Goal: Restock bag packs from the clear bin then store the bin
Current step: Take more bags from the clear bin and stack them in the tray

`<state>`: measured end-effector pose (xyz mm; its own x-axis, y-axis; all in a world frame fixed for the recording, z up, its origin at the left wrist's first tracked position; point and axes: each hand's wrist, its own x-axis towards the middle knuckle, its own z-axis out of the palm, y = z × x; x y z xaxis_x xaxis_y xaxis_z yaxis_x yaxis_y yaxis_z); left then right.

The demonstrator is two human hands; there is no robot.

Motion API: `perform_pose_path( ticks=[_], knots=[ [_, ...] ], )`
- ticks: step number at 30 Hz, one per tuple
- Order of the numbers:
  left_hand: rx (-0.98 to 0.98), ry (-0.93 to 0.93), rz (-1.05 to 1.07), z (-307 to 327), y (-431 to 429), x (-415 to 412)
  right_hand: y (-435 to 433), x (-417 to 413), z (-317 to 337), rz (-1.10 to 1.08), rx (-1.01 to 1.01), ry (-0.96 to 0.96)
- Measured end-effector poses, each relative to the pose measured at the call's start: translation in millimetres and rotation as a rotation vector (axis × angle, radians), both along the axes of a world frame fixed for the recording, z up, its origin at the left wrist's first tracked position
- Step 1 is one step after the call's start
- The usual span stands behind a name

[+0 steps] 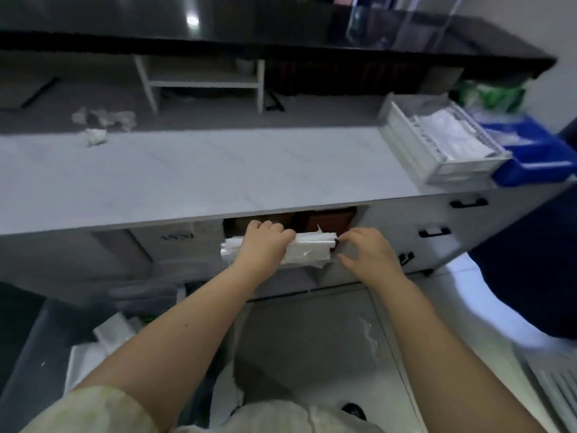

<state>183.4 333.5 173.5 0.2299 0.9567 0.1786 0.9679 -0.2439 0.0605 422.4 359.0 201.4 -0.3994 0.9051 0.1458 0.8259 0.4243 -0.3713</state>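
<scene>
A pack of folded clear plastic bags (307, 250) lies across the mouth of an open compartment (324, 218) under the pale counter. My left hand (263, 245) grips the pack from above near its middle. My right hand (370, 254) hovers at the pack's right end with its fingers spread, the fingertips at the edge of the pack. A clear bin (402, 23) stands on the dark upper shelf at the back right, blurred. More white bag material (109, 335) lies low on the left by my arm.
The pale counter (203, 170) carries crumpled paper (96, 126) at the back left, a white slotted tray (437, 145) holding bags and a blue bin (537, 151) at the right. Drawers with black handles (435, 232) sit right of the compartment. A small white shelf (203, 79) stands behind.
</scene>
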Motion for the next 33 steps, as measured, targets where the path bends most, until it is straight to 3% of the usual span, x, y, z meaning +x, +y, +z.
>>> perform_pose_path(
  ticks=[10, 16, 24, 33],
  knots=[
    [0.048, -0.04, -0.272, 48.0, 100.2, 268.1, 24.6, 272.2, 32.6, -0.338, 0.015, 0.086],
    [0.17, -0.213, -0.28, 96.7, 172.0, 394.5, 86.4, 404.8, 79.3, -0.405, 0.13, 0.094],
    [0.27, -0.253, -0.163, 162.6, 292.0, 463.7, 197.9, 478.6, 117.6, -0.329, 0.18, 0.056],
    [0.226, -0.258, -0.159, 158.4, 451.2, 513.1, 343.8, 514.3, 104.8, -0.303, 0.127, -0.045]
  ],
)
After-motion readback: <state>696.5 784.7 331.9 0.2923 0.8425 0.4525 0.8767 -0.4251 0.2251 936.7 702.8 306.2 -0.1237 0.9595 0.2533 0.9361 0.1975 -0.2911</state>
